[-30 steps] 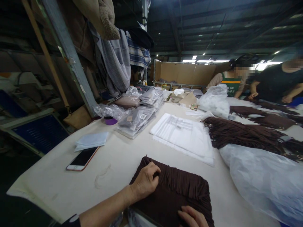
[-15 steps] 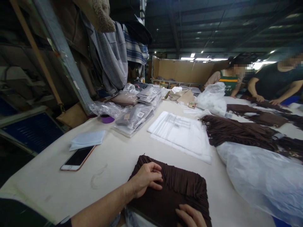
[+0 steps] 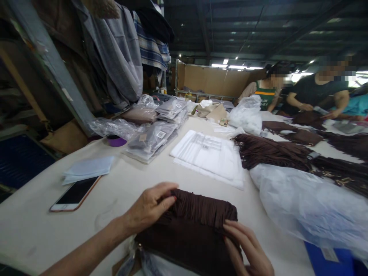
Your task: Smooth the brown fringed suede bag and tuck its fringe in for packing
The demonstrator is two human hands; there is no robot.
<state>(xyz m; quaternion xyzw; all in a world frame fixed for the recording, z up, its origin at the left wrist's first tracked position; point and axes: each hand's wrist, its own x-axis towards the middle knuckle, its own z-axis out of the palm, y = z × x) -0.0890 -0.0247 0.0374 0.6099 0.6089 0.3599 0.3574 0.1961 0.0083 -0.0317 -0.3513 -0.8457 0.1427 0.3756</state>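
A dark brown fringed bag (image 3: 186,239) lies flat before me, its strips gathered along the far edge. My left hand (image 3: 148,207) closes on its far left corner, with thumb and fingers about the fringe there. At the right side, my right hand (image 3: 248,245) grips the bag's edge, fingers bent over the fringe. Clear plastic and a tan tag (image 3: 128,264) poke out under the bag's near left corner. Beyond the bag sits a stack of white plastic bags (image 3: 208,157) with printed labels.
To the left lie a phone (image 3: 74,193) and pale blue sheets (image 3: 89,168). Plastic-wrapped packages (image 3: 149,142) are piled farther back. On the right are a translucent plastic bag (image 3: 310,207) and brown fringed pieces (image 3: 273,149). Two people (image 3: 316,92) stand across the table.
My left hand has moved from the middle of the fringe to the far left corner. My right hand has moved up the right edge. The view has shifted right.
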